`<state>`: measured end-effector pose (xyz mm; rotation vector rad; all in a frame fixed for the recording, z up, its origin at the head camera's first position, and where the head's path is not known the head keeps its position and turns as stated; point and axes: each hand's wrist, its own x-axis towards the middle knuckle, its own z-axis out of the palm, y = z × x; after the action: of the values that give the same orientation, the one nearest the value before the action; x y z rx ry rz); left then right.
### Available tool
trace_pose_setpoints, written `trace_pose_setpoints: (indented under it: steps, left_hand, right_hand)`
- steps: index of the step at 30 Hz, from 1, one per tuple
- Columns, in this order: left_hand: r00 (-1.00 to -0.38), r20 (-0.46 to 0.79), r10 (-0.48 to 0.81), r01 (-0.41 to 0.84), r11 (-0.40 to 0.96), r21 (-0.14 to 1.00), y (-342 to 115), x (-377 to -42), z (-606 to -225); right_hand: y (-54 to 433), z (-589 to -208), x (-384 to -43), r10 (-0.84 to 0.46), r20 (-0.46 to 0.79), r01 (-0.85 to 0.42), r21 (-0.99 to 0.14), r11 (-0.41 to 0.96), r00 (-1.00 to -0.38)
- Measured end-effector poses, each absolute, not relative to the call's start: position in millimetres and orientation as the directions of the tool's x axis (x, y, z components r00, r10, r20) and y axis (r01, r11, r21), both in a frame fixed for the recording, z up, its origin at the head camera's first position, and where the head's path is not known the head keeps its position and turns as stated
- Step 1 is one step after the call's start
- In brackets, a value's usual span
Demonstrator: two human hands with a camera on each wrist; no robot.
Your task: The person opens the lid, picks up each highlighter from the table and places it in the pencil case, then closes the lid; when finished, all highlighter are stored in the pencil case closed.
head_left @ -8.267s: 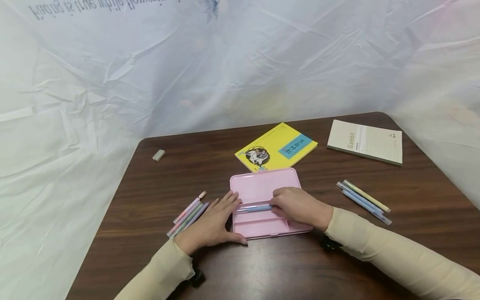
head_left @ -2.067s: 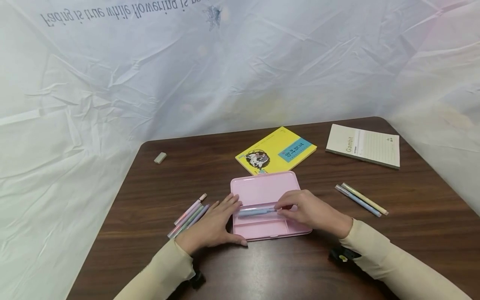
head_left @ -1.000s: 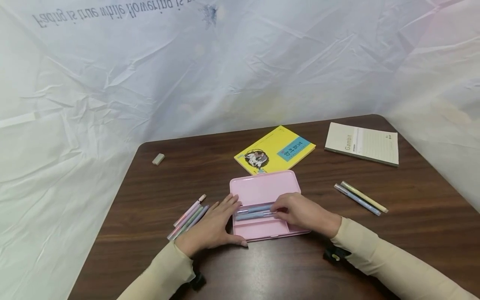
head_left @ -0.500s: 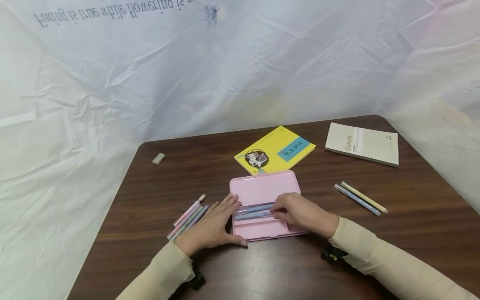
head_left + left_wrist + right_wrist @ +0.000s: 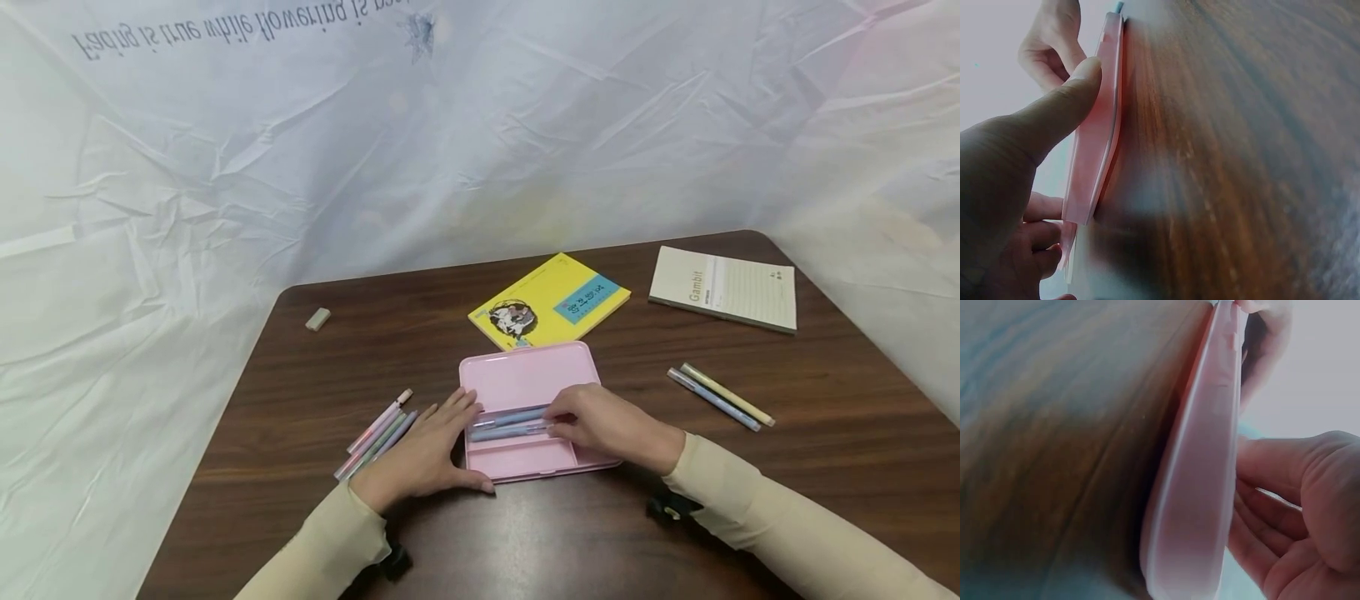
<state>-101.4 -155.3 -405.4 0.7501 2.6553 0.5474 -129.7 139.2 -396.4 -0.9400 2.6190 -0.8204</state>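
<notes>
A pink pencil case lies open on the table, lid folded back. Two blue pens lie side by side in its long compartment; the front compartment holds nothing. My left hand holds the case's left end, thumb along the front wall and fingers at the left side. In the left wrist view the thumb presses the pink wall. My right hand reaches in over the case's right part and pinches the end of the nearer blue pen. Its palm and fingers hide the pens' right ends. The right wrist view shows its fingers behind the case wall.
Left of the case lie several coloured pens, partly beside my left wrist. A small eraser sits at the far left. Behind the case are a yellow notebook and a cream notebook. A yellow pen and a blue pen lie right.
Since the oldest frame, one blue pen has gone from the right group into the case, beside the first. My right hand has settled lower in the case; my left hand has stayed put.
</notes>
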Motion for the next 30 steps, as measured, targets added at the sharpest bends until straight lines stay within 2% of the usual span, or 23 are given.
trace_pose_setpoints:
  steps: [7,16,23,30]
  left_hand:
    - [-0.804,-0.186,0.565,0.443,0.778,0.446,-155.2,-101.5,-405.1]
    - [-0.805,-0.198,0.559,0.437,0.785,0.439,-155.6,-101.7,-405.7]
    - [-0.807,-0.21,0.551,0.423,0.789,0.446,-155.8,-102.5,-405.4]
    - [-0.808,-0.202,0.554,0.427,0.786,0.448,-156.4,-103.1,-408.0]
  right_hand:
    - [158.5,-389.1,-123.2,-0.591,0.082,-0.51,-0.61,0.607,-0.802]
    - [198.0,-380.2,-119.7,-0.423,0.203,-0.46,-0.547,0.699,-0.883]
    - [227.9,-376.3,-118.5,-0.319,0.338,-0.454,-0.481,0.75,-0.885]
    - [252.9,-381.2,-111.3,-0.221,0.366,-0.381,-0.455,0.805,-0.904]
